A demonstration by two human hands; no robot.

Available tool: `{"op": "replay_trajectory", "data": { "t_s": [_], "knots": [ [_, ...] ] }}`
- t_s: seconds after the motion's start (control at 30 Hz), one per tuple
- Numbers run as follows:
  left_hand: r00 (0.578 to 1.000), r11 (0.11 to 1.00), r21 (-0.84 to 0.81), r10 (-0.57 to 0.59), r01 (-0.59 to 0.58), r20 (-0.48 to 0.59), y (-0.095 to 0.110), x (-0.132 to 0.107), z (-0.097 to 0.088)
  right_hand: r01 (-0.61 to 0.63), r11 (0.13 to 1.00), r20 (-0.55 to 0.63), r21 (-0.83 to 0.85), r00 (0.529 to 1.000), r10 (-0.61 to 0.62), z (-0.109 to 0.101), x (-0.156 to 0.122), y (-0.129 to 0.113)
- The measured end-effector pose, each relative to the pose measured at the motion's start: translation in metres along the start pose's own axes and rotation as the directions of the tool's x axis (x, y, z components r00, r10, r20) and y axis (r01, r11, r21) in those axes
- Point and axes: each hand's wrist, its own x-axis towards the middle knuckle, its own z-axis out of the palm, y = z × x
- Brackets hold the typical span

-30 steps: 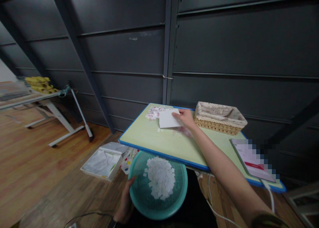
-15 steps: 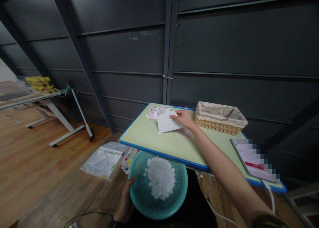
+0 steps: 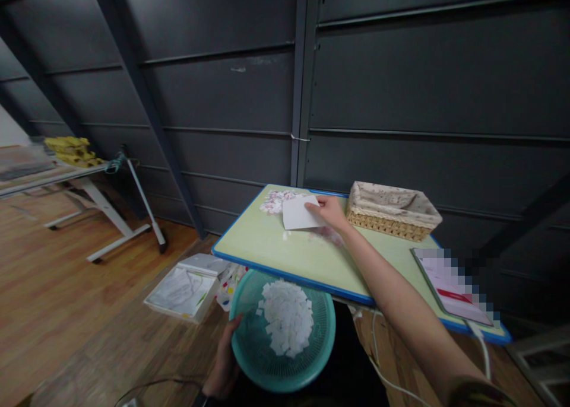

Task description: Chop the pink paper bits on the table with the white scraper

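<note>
Right hand: your right hand reaches out over the bench, thumb and fingers pinched on the right end of a card.
Left hand: your left hand is low and close to you, thumb over the left rim of a basin; the fingers beneath are hidden, but the grip looks closed on it.
Between hands: well apart, the right farther out and higher, the left below the bench's near edge.
Card: white and flat, it points left from your right fingers; it looks longer across than deep, though your fingers cover one end. You cannot tell whether its lower edge touches the bench.
Printed bits: a loose heap of printed bits lies just beyond the card and to its left, partly behind it; your right hand is clearly nearer.
Basin: green, in front of your lap, with white pieces heaped in the middle. The card is beyond it, across the bench edge.
Basket: a cloth-lined basket stands just right of your right hand.
Tablet: a tablet lies at the bench's right end.
Floor: an open box sits left of the basin.
</note>
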Motion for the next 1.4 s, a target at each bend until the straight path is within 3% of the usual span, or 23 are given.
{"op": "replay_trajectory", "data": {
  "t_s": [0.17,0.4,0.57,0.67,0.97,1.13,1.4],
  "knots": [
    [0.999,0.999,-0.013,-0.031,0.031,-0.023,0.003,-0.002,0.003,0.025,0.998,0.033,-0.058,0.999,-0.024,-0.002,0.001,0.001],
    [0.999,0.999,-0.03,-0.044,0.044,0.0,0.0,0.004,-0.004,-0.028,0.99,-0.015,-0.135,1.0,0.026,-0.019,0.005,0.001],
    [1.0,1.0,-0.005,-0.013,0.013,-0.016,-0.001,0.001,-0.001,-0.024,0.995,-0.052,-0.098,0.998,0.019,-0.022,0.003,-0.005],
    [1.0,0.999,-0.032,0.027,-0.027,0.007,0.0,-0.001,0.002,-0.009,0.994,-0.037,-0.108,0.999,0.005,-0.021,0.003,-0.005],
    [0.999,1.0,-0.031,0.002,-0.003,-0.039,0.001,-0.001,0.004,-0.081,0.994,-0.022,-0.073,0.997,0.08,-0.026,0.007,0.004],
    [0.999,0.999,-0.035,-0.001,0.0,-0.039,0.003,-0.007,0.008,-0.063,0.994,0.09,-0.093,0.993,0.072,-0.026,0.006,0.005],
    [0.999,1.0,-0.005,-0.029,0.029,-0.014,-0.001,0.002,-0.003,-0.079,0.995,0.08,-0.062,0.993,0.084,-0.026,0.006,0.006]
  ]
}}
